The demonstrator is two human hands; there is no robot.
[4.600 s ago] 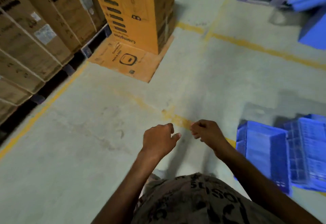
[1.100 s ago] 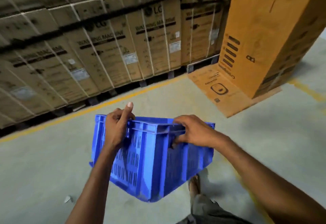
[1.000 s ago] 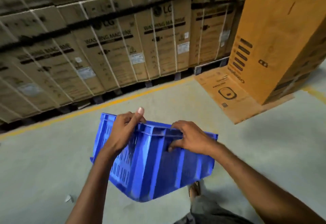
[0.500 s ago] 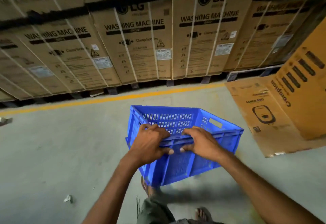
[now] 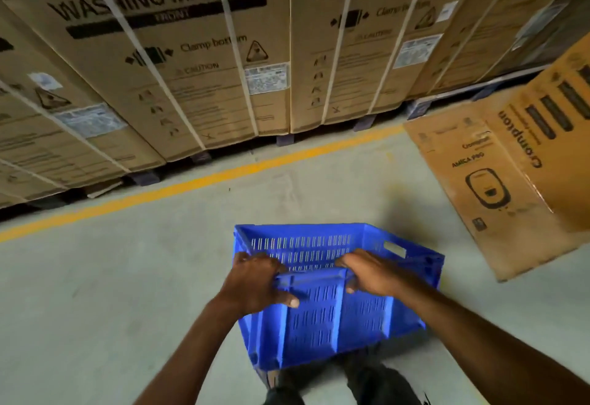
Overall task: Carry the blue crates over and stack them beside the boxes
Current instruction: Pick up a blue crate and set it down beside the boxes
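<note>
Both hands are on the blue crate [image 5: 335, 318]: the left hand [image 5: 255, 280] and the right hand [image 5: 373, 274] sit close together on the near rim, fingers curled over the lip, left thumb pressed on the outer wall. With 2 hands on 1 edge, the crate hangs tipped, its open mouth facing forward and up. That looks like a carrying hold, handy for swinging it down. The crate is empty and in front of the person's legs, apparently clear of the concrete floor [image 5: 111, 293].

Ahead stands the wall of strapped washing machine boxes [image 5: 178, 63] on dark pallet feet, with a yellow floor line [image 5: 204, 181] running along in front of them. To the right an orange carton [image 5: 549, 149] leans in over a flat cardboard sheet [image 5: 456, 175].

The open room is the bare concrete between crate and line. The right side is tighter, since the sheet's edge lies near the crate's far corner. I'd say the set-down spot is just ahead, short of the line.
</note>
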